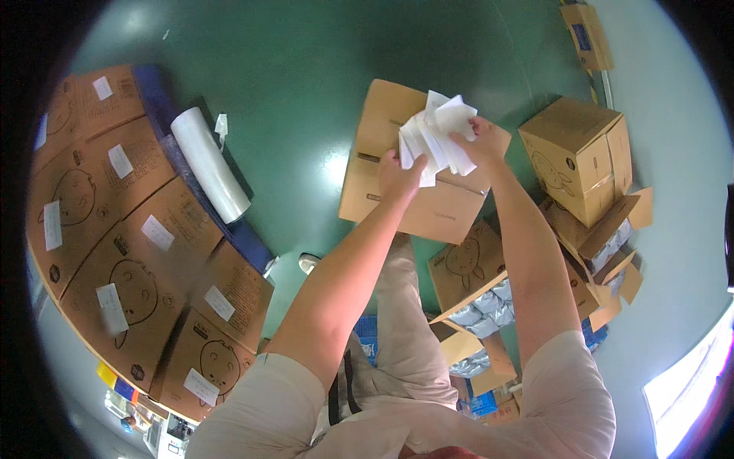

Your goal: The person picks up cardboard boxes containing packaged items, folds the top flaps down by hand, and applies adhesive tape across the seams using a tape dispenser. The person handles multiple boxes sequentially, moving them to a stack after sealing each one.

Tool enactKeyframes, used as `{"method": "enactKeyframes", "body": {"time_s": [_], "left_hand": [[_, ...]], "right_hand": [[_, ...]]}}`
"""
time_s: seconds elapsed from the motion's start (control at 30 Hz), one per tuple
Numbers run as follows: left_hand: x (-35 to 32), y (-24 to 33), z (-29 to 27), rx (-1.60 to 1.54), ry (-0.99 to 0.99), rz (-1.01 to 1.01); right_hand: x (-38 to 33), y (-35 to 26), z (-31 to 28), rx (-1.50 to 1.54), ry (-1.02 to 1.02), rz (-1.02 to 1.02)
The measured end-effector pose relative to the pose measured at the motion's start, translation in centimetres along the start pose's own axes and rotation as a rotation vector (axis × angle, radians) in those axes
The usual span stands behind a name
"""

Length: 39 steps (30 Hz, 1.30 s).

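Pale shirt (497,430) foremost; white papers (433,139) span left grip (399,178) to right grip (483,145).

Thin, matt white paper is seen in the slips (436,136). The carton (428,210) beneath them is made of matt brown cardboard, as are the stacked cartons (177,266) on the left, on which paper labels (158,232) are seen. The roll (210,164) is formed of glossy, whitish plastic. On the near right, shiny, crinkled plastic is shown by grey packets (483,307). The green floor (290,99) is smoothly, glossily finished.
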<state>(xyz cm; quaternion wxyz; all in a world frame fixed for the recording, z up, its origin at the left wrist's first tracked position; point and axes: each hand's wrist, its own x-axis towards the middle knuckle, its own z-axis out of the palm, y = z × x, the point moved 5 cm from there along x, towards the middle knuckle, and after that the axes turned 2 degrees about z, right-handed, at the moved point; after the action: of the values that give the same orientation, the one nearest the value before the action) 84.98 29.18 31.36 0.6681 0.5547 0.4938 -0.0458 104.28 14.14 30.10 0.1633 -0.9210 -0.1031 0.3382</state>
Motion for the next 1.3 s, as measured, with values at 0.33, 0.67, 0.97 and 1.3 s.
{"method": "enactKeyframes", "body": {"time_s": [0.33, 0.67, 0.97, 1.3], "left_hand": [[0.4, 1.2, 3.7, 0.325, 0.239, -0.214], [0.7, 1.8, -2.3, -0.316, -0.214, -0.155], [-3.4, 3.6, -5.8, -0.47, -0.522, -0.248], [-22.8, 9.6, -13.5, -1.121, -0.641, -0.302]], "right_hand": [[-3.5, 2.0, 7.0, 0.396, -0.143, 0.095], [-7.0, -0.3, 4.0, 0.71, -0.152, 0.228], [-6.8, -7.9, 1.6, 1.257, -0.524, 0.292], [-26.1, -23.9, -5.2, 0.818, -0.638, 0.038]]}}
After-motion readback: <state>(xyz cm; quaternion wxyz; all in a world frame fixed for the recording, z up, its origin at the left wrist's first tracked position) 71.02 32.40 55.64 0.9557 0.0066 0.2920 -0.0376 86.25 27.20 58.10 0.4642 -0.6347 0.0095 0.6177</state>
